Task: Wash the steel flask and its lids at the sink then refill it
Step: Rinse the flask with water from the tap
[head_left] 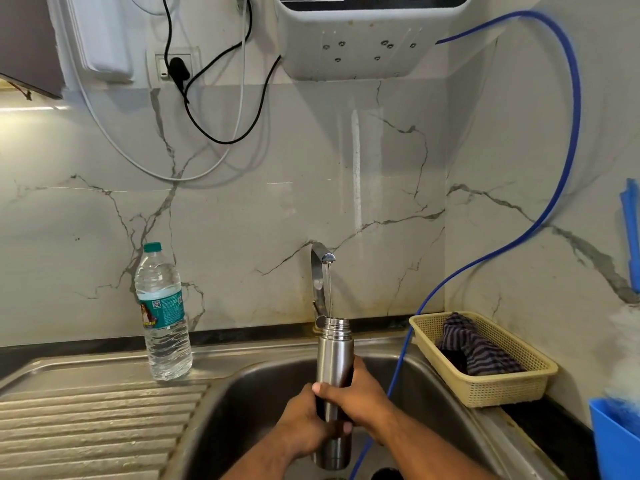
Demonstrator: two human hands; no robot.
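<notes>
Steel flask [334, 355], upright and uncapped, held over the sink [249, 403] with its mouth under the tap [320, 271]; a thin stream of water falls into it. Both hands are clamped on its lower body, the right hand [360, 393] above and the left hand [304, 424] below, touching each other. On the drainboard stands a capped plastic bottle [162, 313], nearly full of clear water (teal label with a QR code, lettering too small to read). A cream basket [498, 393] at right holds a striped cloth [474, 348]. The wall unit [363, 46] above reads "www.drinkprime.in".
</notes>
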